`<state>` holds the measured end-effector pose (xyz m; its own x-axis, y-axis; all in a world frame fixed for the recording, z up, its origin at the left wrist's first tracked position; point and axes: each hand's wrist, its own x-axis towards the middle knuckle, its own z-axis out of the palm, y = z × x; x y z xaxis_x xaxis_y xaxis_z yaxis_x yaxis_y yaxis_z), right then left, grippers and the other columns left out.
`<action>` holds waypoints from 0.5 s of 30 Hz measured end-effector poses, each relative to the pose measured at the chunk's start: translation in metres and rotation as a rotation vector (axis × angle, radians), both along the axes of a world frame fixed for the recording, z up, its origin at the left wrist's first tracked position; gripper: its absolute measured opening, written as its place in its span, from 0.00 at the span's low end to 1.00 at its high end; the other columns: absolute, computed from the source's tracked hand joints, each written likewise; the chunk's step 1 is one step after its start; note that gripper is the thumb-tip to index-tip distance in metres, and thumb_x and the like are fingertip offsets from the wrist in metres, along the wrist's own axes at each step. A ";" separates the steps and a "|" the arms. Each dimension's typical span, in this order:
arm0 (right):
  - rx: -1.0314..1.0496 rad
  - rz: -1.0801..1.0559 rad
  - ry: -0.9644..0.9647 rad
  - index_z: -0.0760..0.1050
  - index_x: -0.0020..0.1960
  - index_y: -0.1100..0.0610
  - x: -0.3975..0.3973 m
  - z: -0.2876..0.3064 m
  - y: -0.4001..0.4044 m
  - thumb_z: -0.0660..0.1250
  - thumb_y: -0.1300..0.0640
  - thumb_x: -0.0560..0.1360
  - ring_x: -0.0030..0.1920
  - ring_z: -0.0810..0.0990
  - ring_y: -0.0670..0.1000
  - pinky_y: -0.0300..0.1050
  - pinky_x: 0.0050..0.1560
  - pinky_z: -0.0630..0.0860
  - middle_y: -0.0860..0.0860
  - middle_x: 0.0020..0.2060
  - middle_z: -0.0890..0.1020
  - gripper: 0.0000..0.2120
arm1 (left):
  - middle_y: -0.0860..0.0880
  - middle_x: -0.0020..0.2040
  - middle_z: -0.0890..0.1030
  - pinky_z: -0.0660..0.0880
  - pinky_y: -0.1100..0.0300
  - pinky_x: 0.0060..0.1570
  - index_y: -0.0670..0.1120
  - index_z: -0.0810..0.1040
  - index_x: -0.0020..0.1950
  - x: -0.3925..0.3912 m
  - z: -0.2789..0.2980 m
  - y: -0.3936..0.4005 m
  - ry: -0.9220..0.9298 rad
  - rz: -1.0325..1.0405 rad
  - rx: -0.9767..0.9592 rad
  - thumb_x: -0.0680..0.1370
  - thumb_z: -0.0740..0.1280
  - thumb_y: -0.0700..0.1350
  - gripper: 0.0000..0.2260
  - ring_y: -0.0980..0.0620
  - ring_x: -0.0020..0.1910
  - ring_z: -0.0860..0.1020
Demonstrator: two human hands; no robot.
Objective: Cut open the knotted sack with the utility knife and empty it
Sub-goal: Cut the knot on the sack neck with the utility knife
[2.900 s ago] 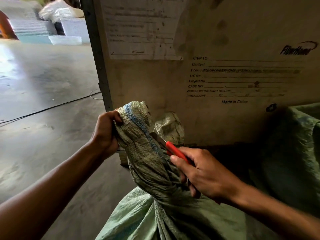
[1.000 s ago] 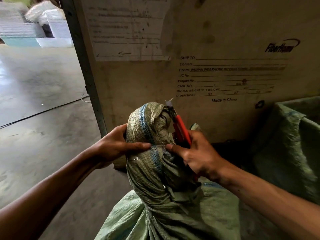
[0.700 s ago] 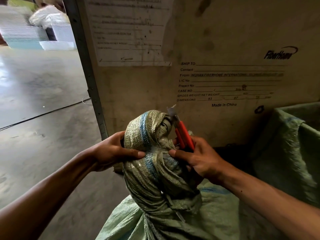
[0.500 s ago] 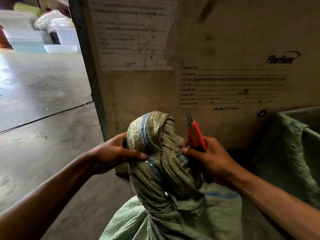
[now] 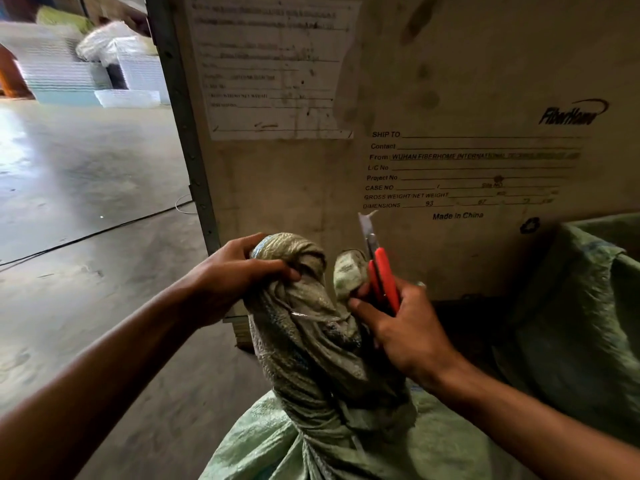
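Observation:
A green woven sack (image 5: 311, 445) stands in front of me, its neck twisted into a thick knot (image 5: 311, 323). My left hand (image 5: 235, 282) grips the top loop of the knot from the left. My right hand (image 5: 405, 330) holds a red utility knife (image 5: 382, 282) upright, blade out and pointing up, clear of the fabric. The fingers of that hand also pinch a loose end of the sack (image 5: 346, 271) just right of the knot.
A large printed crate (image 5: 450, 98) with a paper label stands right behind the sack. Another green sack (image 5: 588, 323) sits open at the right. Concrete floor (image 5: 86, 202) with a thin cable stretches left; white stacked sheets lie far back left.
The knife blade has come out from the knot and now points up, away from the fabric. My left hand has shifted higher onto the top loop, and a loose sack end has come free.

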<state>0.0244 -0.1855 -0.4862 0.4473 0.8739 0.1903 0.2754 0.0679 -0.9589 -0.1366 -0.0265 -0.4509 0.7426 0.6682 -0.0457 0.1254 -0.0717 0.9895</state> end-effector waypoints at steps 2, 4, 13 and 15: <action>-0.036 -0.051 0.050 0.74 0.41 0.59 0.008 0.001 0.000 0.70 0.63 0.71 0.27 0.75 0.43 0.33 0.28 0.75 0.49 0.28 0.76 0.04 | 0.45 0.44 0.84 0.80 0.59 0.41 0.46 0.81 0.50 -0.005 -0.009 0.004 -0.134 -0.059 -0.016 0.61 0.75 0.35 0.19 0.47 0.46 0.83; -0.079 -0.061 0.057 0.73 0.41 0.60 0.014 0.004 -0.002 0.68 0.63 0.72 0.24 0.73 0.41 0.32 0.25 0.73 0.51 0.28 0.74 0.04 | 0.46 0.44 0.84 0.80 0.60 0.41 0.46 0.81 0.51 -0.008 -0.016 0.006 -0.207 -0.083 -0.020 0.61 0.73 0.33 0.20 0.48 0.45 0.83; -0.427 0.424 -0.402 0.74 0.40 0.62 0.020 0.040 -0.017 0.62 0.42 0.73 0.21 0.68 0.42 0.34 0.21 0.65 0.47 0.25 0.70 0.21 | 0.48 0.38 0.85 0.80 0.60 0.32 0.51 0.82 0.44 -0.018 -0.040 0.019 -0.338 0.029 -0.149 0.62 0.67 0.35 0.16 0.51 0.37 0.83; -0.460 0.419 -0.485 0.75 0.39 0.60 0.017 0.042 -0.016 0.61 0.43 0.74 0.21 0.68 0.42 0.36 0.21 0.65 0.47 0.24 0.70 0.20 | 0.49 0.39 0.85 0.80 0.60 0.33 0.51 0.82 0.45 -0.018 -0.042 0.020 -0.339 0.020 -0.154 0.63 0.67 0.35 0.16 0.51 0.38 0.84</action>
